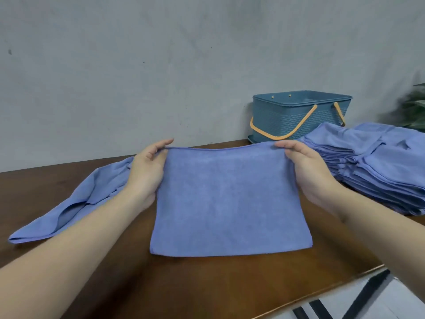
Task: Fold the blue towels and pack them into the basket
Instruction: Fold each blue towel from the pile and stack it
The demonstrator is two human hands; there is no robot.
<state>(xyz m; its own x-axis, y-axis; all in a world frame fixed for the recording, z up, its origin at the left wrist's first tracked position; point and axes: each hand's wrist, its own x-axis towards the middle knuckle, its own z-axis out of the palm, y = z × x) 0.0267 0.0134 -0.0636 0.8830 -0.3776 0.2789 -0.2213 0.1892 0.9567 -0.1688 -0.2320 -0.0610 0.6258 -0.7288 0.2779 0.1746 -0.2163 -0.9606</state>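
At the frame's centre, the left hand [147, 171] and right hand [308, 171] each pinched a top corner of a blue square microfibre towel [230, 203] with curled fingers, its lower edge on the brown wooden counter [184, 284]. A teal woven plastic basket with orange handles [299, 116] stood at upper right, behind a stack of blue towels [379, 169]; a crumpled blue towel [76, 203] lay at left.

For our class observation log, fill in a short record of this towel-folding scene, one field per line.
Left hand: left hand pinches a far corner of the held towel
Right hand: right hand pinches the other far corner
Towel's near edge: lies on the wooden table
Right of it: stack of towels
Left of it: loose towel
Basket: at the wall, handles down
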